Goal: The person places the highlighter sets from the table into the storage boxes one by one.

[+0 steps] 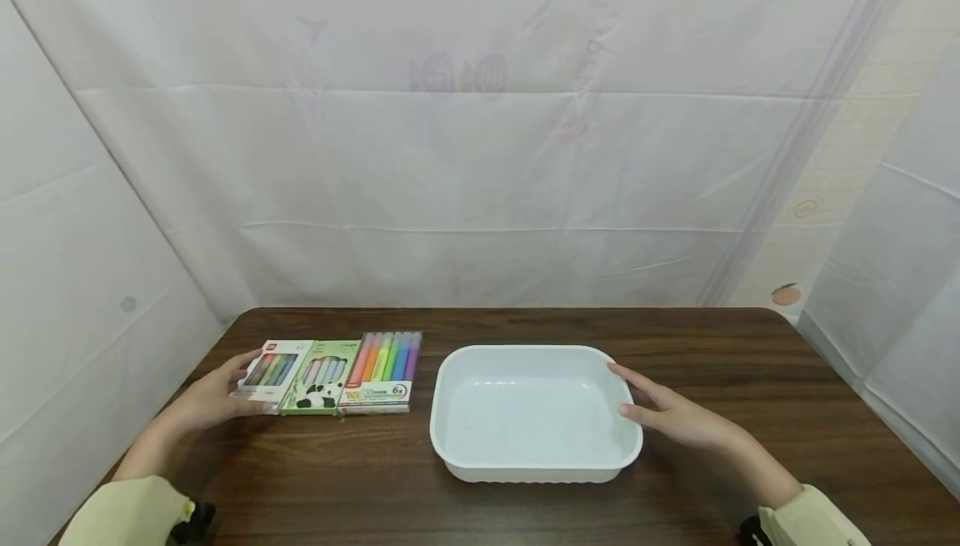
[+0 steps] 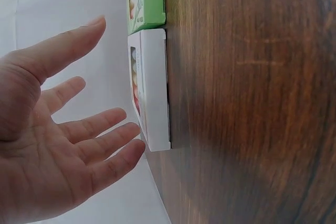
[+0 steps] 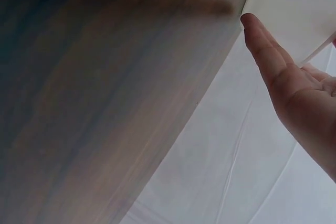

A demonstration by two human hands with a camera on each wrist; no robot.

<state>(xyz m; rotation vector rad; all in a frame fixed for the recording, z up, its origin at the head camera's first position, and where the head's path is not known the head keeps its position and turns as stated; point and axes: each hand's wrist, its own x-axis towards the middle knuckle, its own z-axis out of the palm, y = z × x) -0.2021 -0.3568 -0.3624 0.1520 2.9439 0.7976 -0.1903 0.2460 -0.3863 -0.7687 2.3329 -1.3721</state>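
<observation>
A white box (image 1: 276, 368) with a window showing coloured sticks lies at the table's left. Beside it are a green panda-print box (image 1: 318, 375) and a clear pack of six-colour markers (image 1: 384, 363). My left hand (image 1: 210, 400) is at the white box's left end, thumb and fingers spread; in the left wrist view the fingertips are close to the box's side (image 2: 156, 87), and contact is unclear. A white rectangular tray (image 1: 536, 417), with nothing in it, sits mid-table. My right hand (image 1: 678, 414) touches its right rim with extended fingers; the right wrist view shows them along its wall.
The dark wood-grain table (image 1: 337, 479) has rounded far corners. White printed cloth (image 1: 480, 196) hangs behind it and along both sides. The tray stands a short way right of the marker pack.
</observation>
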